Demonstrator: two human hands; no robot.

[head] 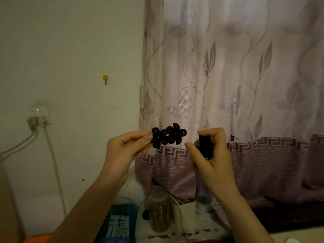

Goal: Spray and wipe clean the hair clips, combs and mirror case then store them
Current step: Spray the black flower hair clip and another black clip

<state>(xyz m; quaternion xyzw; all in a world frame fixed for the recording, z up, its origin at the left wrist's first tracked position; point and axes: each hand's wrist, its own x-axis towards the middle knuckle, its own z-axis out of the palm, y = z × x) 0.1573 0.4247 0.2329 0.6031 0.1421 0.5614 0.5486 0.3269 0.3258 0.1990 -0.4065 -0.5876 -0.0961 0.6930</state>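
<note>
A black flower-shaped hair clip point(169, 135) with small sparkling stones is held up in the air in front of the curtain. My left hand point(124, 148) pinches its left end between thumb and fingers. Just to the right, my right hand point(213, 155) grips a spray bottle point(204, 146) with a black top and a clear body, my index finger curled over the top. The nozzle points left toward the clip, a short gap away. The bottle's lower part hangs below my palm.
A pink leaf-patterned curtain point(245, 85) hangs behind. On the ledge below stand a clear lidded jar point(158, 213), a blue box point(121, 223) and a white cable. A wall socket point(39, 115) with plugs is at left. A yellow hook point(105, 78) sticks on the wall.
</note>
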